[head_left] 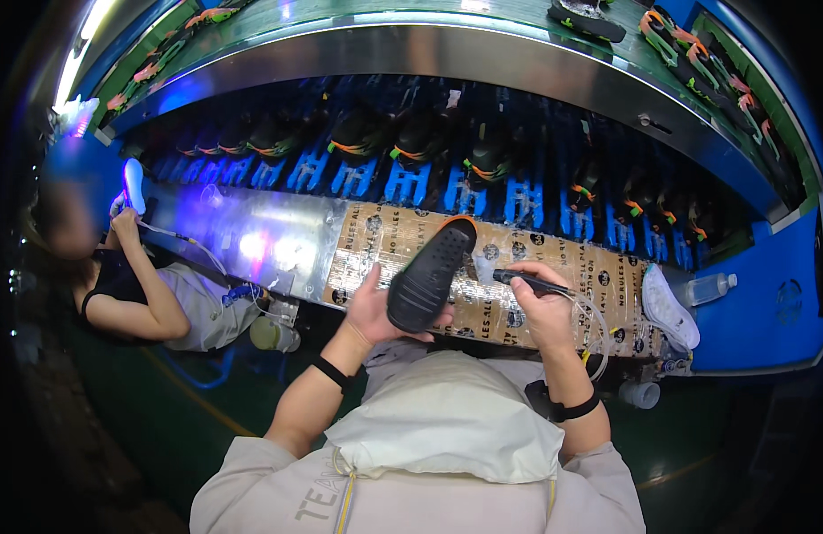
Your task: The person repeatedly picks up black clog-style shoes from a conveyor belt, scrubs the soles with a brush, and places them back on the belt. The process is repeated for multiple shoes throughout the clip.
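My left hand (376, 307) supports a black shoe sole (432, 278) from below, thumb along its side, fingers curled under its lower end. The sole is tilted, with a patterned face up and an orange rim at its far end. In my right hand (543, 303) is a black-handled brush (529, 280), gripped between thumb and fingers. Its pale tip points left toward the sole, a small gap away. From the brush a clear tube (600, 320) loops down past my right wrist.
A cardboard-covered bench top (367, 258) lies ahead. White sole (668, 307) and clear bottle (709, 287) stand at its right end. Behind, dark shoes (420, 142) with orange-green trim sit on a blue rack (407, 185), under a metal-edged conveyor (385, 53). At left a co-worker holds a sole (133, 185).
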### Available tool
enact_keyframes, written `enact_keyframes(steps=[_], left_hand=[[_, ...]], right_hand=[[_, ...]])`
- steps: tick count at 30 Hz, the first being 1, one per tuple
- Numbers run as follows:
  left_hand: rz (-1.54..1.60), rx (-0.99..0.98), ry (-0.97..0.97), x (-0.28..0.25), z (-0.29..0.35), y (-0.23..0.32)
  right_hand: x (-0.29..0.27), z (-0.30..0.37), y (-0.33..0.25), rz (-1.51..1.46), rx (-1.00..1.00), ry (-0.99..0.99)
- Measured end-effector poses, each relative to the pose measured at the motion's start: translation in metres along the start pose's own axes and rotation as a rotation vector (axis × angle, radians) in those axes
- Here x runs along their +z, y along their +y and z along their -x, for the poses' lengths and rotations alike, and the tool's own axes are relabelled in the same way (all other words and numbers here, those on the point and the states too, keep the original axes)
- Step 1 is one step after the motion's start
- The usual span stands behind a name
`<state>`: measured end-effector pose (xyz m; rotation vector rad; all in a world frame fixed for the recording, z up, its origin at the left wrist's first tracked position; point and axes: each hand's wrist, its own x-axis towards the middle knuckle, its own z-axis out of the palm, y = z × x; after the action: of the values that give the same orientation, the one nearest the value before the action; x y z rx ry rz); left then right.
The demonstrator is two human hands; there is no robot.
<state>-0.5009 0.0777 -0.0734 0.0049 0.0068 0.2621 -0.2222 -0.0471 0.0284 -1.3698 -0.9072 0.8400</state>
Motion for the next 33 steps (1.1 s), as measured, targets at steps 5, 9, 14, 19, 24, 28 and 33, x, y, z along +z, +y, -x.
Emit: enact_keyframes(steps=[5,9,14,19,24,28,33], left_hand=[[0.14,0.078,0.124,-0.01,-0.049,-0.034],[-0.054,0.146,0.203,0.019,-0.072,-0.052],[-0.162,0.109,0.06,0.022,-0.082,-0.066],[0.058,0.225,-0.042,0.018,-0.088,-0.062],[-0.18,0.328,0.155,0.012,-0.09,-0.05],[-0.153,0.35,-0.024,0.012,-0.088,-0.056],[-0.154,0.322,0.052,0.047,-0.092,-0.07]], right_hand=[[0.009,-0.011,0.004,0.044,0.049,0.018],[0.015,-0.031,-0.01,0.219,-0.093,0.095],[0.033,-0.048,-0.02,0.228,-0.303,0.236],[0.043,-0.033,-0.021,0.5,-0.657,0.166],[0.029,0.007,-0.056,0.865,-0.468,-0.467],[0.026,0.003,-0.081,0.597,-0.459,-0.391],[0.041,-0.035,-0.065,0.565,-0.764,0.153]])
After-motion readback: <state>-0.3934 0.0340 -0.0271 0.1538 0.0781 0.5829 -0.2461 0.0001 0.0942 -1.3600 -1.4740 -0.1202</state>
